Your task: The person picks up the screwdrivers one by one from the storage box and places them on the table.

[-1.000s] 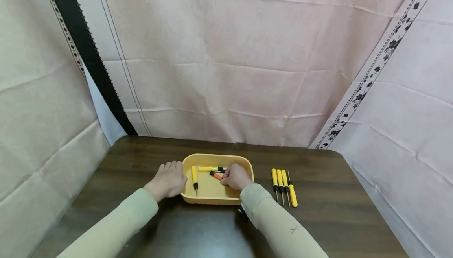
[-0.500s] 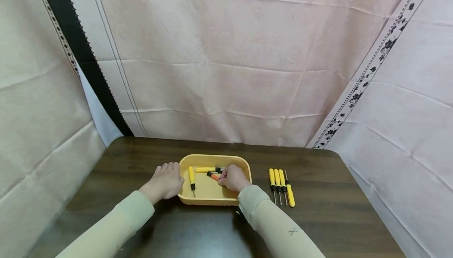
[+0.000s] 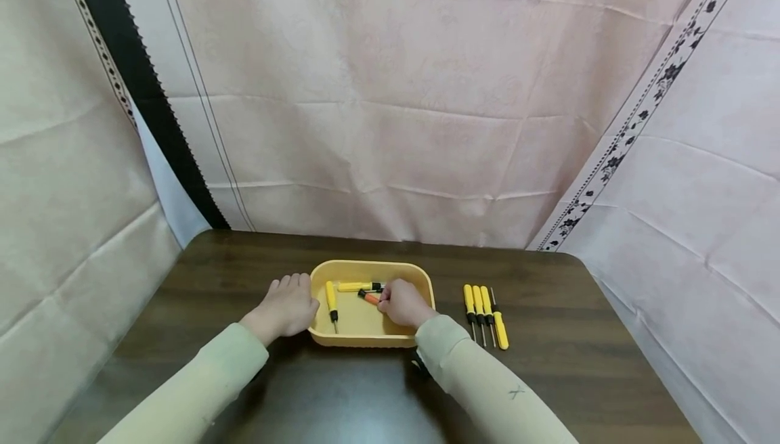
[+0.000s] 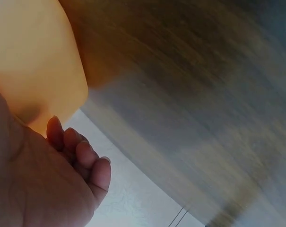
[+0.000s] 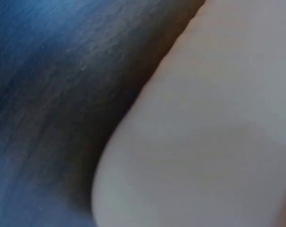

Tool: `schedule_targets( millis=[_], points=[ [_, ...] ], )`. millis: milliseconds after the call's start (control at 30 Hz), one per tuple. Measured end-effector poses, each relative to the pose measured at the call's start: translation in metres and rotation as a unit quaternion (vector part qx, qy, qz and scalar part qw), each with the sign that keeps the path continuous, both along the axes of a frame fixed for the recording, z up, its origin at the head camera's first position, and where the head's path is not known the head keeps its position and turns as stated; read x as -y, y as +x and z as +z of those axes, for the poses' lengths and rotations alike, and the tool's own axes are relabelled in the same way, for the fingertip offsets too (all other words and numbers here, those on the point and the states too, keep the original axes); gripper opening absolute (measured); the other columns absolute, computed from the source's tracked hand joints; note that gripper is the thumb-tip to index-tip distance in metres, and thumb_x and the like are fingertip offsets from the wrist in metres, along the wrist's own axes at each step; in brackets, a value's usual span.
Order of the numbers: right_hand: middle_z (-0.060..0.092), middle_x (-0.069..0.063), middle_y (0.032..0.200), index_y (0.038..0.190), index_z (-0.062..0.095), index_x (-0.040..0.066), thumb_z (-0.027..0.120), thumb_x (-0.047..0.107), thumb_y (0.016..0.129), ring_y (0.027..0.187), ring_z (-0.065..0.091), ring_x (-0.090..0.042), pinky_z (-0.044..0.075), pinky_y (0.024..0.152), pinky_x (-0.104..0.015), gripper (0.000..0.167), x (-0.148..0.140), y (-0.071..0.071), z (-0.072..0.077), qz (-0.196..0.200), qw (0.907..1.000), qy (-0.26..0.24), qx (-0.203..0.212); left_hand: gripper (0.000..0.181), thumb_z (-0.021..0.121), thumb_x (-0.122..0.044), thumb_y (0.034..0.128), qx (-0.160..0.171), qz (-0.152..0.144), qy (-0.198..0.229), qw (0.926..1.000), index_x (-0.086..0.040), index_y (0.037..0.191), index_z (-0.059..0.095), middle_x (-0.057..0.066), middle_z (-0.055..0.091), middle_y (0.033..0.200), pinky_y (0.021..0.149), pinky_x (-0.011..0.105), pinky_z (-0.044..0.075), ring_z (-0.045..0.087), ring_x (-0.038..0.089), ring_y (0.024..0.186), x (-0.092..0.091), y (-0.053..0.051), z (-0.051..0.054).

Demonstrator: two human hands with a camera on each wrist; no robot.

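Note:
A yellow tray (image 3: 365, 340) stands on the table. My left hand (image 3: 291, 304) rests against its left side; in the left wrist view that hand (image 4: 53, 175) has relaxed fingers beside the tray wall (image 4: 62, 61). Inside the tray, my right hand (image 3: 405, 303) pinches the end of an orange-handled screwdriver (image 3: 371, 298) with a black collar. Behind it lies a yellow screwdriver (image 3: 350, 287) pointing right, its tip near my right hand. Another yellow screwdriver (image 3: 332, 296) lies at the tray's left, tip toward me. A sleeve fills much of the right wrist view.
Right of the tray, several yellow screwdrivers (image 3: 479, 305) lie side by side on the dark wooden table (image 3: 560, 363), the rightmost one (image 3: 501, 330) turned the opposite way. Pale cloth (image 3: 390, 126) hangs behind the table and at both sides.
The orange screwdriver has shifted slightly toward the back of the tray, nearer the yellow one behind it, with my right hand still at its end. My left hand stays at the tray's side.

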State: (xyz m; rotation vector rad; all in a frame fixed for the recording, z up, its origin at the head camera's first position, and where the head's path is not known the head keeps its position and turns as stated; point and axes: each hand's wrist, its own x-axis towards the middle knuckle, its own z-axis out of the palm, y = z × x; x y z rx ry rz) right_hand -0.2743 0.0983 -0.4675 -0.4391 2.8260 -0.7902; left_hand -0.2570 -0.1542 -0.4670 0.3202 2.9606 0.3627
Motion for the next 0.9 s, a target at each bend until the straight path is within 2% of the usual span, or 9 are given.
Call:
schedule_targets(
  millis=[133,300,467,567,667,767,833,900],
  points=[
    [0.056,0.002,0.072,0.084,0.066,0.007,0.065,0.013,0.091,0.062,0.049,-0.013,0.04,0.056,-0.027,0.009,0.001,-0.001,0.011,-0.001,0.9996,-0.025,0.016,0.035,0.044,-0.028,0.0954,0.004,0.004,0.007,1.0,0.001,0.115,0.046,0.01,0.046,0.096,0.083,0.047,0.033,0.041,0.027,0.089,0.002,0.0,0.002],
    [0.061,-0.001,0.079,0.094,0.068,0.008,0.062,0.018,0.095,0.067,0.052,-0.014,0.044,0.059,-0.029,0.012,-0.008,-0.004,0.027,0.004,0.9953,-0.088,0.04,0.036,0.043,-0.029,0.096,0.006,0.007,0.01,0.9999,0.0,0.116,0.046,0.009,0.046,0.096,0.084,0.045,0.033,0.041,0.026,0.089,0.002,0.001,0.001],
    [0.066,-0.006,0.089,0.102,0.071,0.007,0.061,0.022,0.096,0.073,0.056,-0.017,0.047,0.064,-0.033,0.019,-0.025,-0.008,0.038,0.003,0.9873,-0.139,0.077,0.037,0.042,-0.029,0.0958,0.003,0.001,0.018,0.9998,0.001,0.117,0.046,0.009,0.046,0.098,0.084,0.045,0.033,0.041,0.027,0.09,-0.001,0.001,0.001],
    [0.067,-0.01,0.1,0.107,0.071,0.008,0.06,0.023,0.096,0.082,0.06,-0.022,0.05,0.072,-0.037,0.021,-0.035,-0.009,0.043,0.0,0.9831,-0.159,0.09,0.037,0.042,-0.029,0.0956,0.002,0.0,0.013,0.9999,0.001,0.117,0.046,0.009,0.046,0.098,0.083,0.045,0.032,0.04,0.027,0.089,-0.003,0.001,0.001],
    [0.065,-0.011,0.106,0.11,0.07,0.009,0.06,0.022,0.096,0.092,0.061,-0.027,0.05,0.08,-0.042,0.022,-0.047,-0.011,0.046,-0.005,0.9745,-0.196,0.109,0.038,0.042,-0.029,0.0955,0.001,-0.001,0.008,1.0,0.001,0.117,0.046,0.009,0.046,0.098,0.082,0.045,0.032,0.04,0.027,0.089,-0.004,0.0,0.0],
    [0.064,-0.012,0.11,0.11,0.07,0.012,0.061,0.022,0.095,0.095,0.061,-0.025,0.051,0.082,-0.04,0.019,-0.06,-0.014,0.051,-0.018,0.9685,-0.216,0.123,0.039,0.042,-0.03,0.0957,0.001,-0.002,0.004,1.0,0.002,0.118,0.046,0.01,0.046,0.099,0.083,0.046,0.032,0.041,0.027,0.089,-0.003,0.0,-0.001],
    [0.065,-0.012,0.109,0.11,0.069,0.013,0.062,0.023,0.095,0.092,0.062,-0.023,0.051,0.083,-0.04,0.02,-0.07,-0.015,0.054,-0.029,0.9677,-0.217,0.124,0.039,0.042,-0.029,0.0957,0.002,-0.001,0.004,1.0,0.003,0.118,0.046,0.01,0.046,0.098,0.083,0.046,0.032,0.041,0.027,0.089,-0.003,0.001,-0.001],
    [0.064,-0.016,0.113,0.112,0.068,0.01,0.061,0.023,0.096,0.093,0.064,-0.026,0.051,0.084,-0.04,0.022,-0.08,-0.017,0.056,-0.041,0.9643,-0.228,0.129,0.039,0.042,-0.029,0.0956,0.006,0.004,0.006,1.0,0.003,0.117,0.046,0.01,0.046,0.097,0.083,0.046,0.032,0.041,0.027,0.088,-0.002,0.001,0.0]
  ],
)
